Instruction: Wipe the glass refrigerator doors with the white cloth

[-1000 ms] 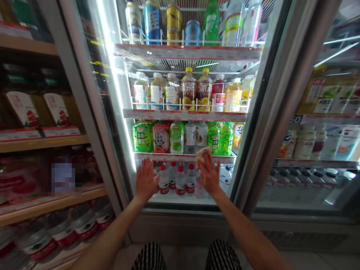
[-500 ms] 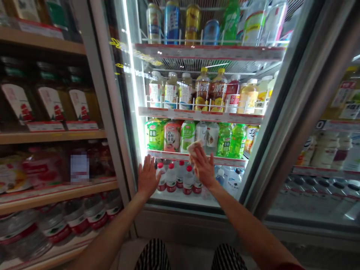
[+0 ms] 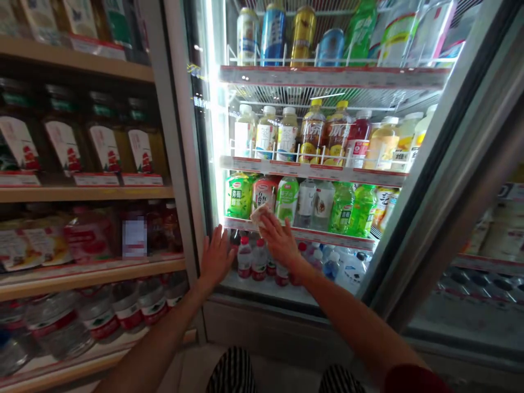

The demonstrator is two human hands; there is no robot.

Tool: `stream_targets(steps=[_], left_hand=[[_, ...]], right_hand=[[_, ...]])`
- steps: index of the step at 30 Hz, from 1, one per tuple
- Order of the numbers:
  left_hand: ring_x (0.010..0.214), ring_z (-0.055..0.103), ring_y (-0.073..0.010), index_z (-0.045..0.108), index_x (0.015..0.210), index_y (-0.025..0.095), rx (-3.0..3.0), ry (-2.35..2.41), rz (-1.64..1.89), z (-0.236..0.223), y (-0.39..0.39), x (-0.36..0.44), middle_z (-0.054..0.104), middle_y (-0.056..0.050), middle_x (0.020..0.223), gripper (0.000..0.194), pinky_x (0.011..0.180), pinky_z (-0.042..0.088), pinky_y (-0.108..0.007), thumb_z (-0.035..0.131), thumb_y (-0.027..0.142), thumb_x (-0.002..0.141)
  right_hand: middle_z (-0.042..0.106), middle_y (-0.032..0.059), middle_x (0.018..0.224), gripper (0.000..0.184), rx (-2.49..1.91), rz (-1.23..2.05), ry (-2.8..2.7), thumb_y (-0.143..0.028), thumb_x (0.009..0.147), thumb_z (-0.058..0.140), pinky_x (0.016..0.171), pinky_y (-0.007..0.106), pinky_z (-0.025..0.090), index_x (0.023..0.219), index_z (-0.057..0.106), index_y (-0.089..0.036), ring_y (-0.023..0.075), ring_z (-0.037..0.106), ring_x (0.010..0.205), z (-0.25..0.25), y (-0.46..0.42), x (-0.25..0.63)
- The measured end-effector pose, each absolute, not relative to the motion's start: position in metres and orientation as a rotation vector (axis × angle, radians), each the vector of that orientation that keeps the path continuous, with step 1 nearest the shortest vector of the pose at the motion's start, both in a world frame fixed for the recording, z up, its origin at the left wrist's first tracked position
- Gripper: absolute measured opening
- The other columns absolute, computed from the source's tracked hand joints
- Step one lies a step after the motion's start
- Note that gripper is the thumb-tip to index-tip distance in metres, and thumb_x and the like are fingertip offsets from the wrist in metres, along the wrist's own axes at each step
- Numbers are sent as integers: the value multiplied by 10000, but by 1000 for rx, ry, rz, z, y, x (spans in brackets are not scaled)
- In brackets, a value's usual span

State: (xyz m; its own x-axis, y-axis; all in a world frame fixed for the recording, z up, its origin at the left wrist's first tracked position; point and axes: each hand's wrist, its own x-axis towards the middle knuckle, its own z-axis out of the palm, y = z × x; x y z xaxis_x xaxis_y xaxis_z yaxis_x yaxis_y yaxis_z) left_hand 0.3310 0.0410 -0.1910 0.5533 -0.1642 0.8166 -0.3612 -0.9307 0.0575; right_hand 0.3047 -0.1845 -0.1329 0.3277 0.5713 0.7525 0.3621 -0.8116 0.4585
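Observation:
A pale cloth (image 3: 258, 214) lies under the fingers of my right hand (image 3: 281, 244), which presses it against the glass door of a lit drinks fridge. Behind the cloth, through the glass, are a red tea bottle (image 3: 265, 188) and a green-labelled bottle (image 3: 287, 197). My left hand (image 3: 215, 258), fingers spread and holding nothing, is at the lower left of the glass near the door's metal edge. Small red-capped bottles (image 3: 244, 256) stand behind the glass between my hands.
Wooden shelves (image 3: 82, 194) with bottles and packs stand on the left. A thick metal door frame (image 3: 446, 229) slants along the right, with another drinks cabinet beyond it. My knees in striped cloth (image 3: 231, 371) show at the bottom.
My right hand has slid left across the glass with the cloth, from the clear bottles to the red tea bottle. My left hand stays near the door's left edge. The view has shifted slightly left.

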Motion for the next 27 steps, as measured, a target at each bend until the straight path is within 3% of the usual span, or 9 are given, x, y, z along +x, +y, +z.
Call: stream_targets(steps=[4, 10, 16, 21, 27], left_hand=[[1343, 241, -285, 277, 1368, 76, 2615, -410, 1295, -197, 58, 333, 244, -175, 1452, 587, 1066, 237, -508, 387, 310, 841], [1356, 207, -281, 226, 1388, 81, 2587, -242, 1305, -202, 90, 336, 218, -177, 1461, 623, 1074, 206, -510, 375, 339, 841], [1352, 224, -271, 218, 1392, 106, 2591, -218, 1292, -200, 105, 329, 225, -171, 1461, 614, 1075, 209, -498, 378, 306, 834], [1361, 192, -276, 235, 1383, 92, 2567, -160, 1308, -196, 116, 327, 203, -179, 1466, 616, 1081, 197, -498, 386, 319, 830], [1360, 192, -282, 220, 1390, 92, 2553, -145, 1325, -193, 123, 326, 200, -179, 1467, 624, 1079, 204, -501, 375, 341, 839]], right_hand=[[371, 13, 1427, 450, 2209, 1269, 1205, -120, 840, 405, 1150, 419, 59, 1284, 433, -194, 162, 204, 1368, -141, -162, 315], [270, 51, 1473, 479, 2344, 1380, 1074, -122, 844, 398, 1124, 521, 81, 1318, 379, -191, 215, 137, 1386, -113, -119, 339], [351, 12, 1438, 433, 2166, 1175, 1289, -148, 863, 350, 1143, 395, 166, 1288, 424, -179, 145, 190, 1372, -134, -86, 351], [243, 63, 1483, 480, 2290, 1319, 1136, -158, 856, 350, 1121, 515, 153, 1335, 355, -138, 234, 134, 1384, -115, -59, 364], [430, 10, 1389, 418, 2076, 1174, 1347, -146, 808, 431, 1145, 364, 176, 1217, 506, -183, 135, 250, 1347, -172, -73, 351]])
